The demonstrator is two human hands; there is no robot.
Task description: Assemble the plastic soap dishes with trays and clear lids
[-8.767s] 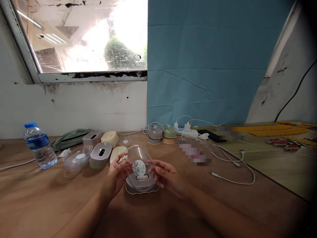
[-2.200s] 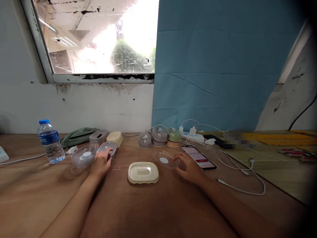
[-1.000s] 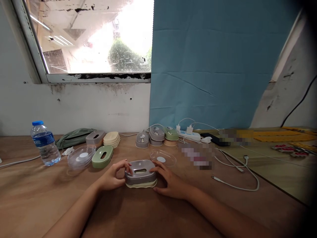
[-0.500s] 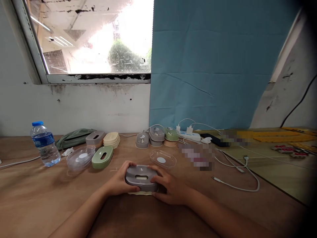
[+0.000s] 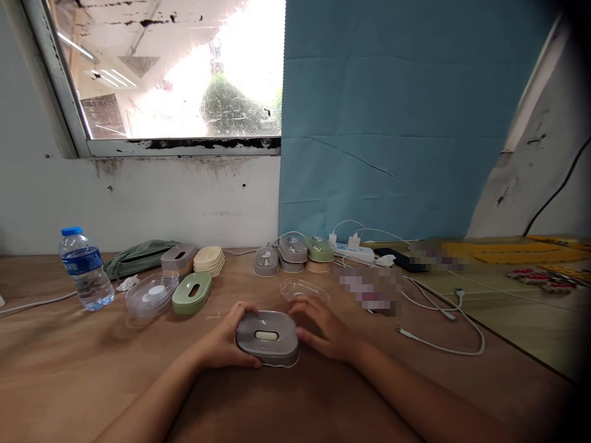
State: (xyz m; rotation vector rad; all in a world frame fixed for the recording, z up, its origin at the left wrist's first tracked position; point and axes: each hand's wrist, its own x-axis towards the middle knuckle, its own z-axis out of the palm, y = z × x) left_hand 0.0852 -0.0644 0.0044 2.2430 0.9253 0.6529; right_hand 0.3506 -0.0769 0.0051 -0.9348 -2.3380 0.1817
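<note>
Left fingers (image 5: 248, 359) grip grey box (image 5: 268, 349); right fingers (image 5: 308, 336) spread beside it

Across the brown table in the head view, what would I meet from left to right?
White cord, blue-capped clear plastic bottle, transparent oval covers, green oval plastic container, grey oval plastic box, blurred item, white curved cable.

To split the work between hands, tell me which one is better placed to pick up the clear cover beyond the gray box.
The right hand, probably: it is open and close to the clear cover, whereas the left hand grips the gray box.
</note>
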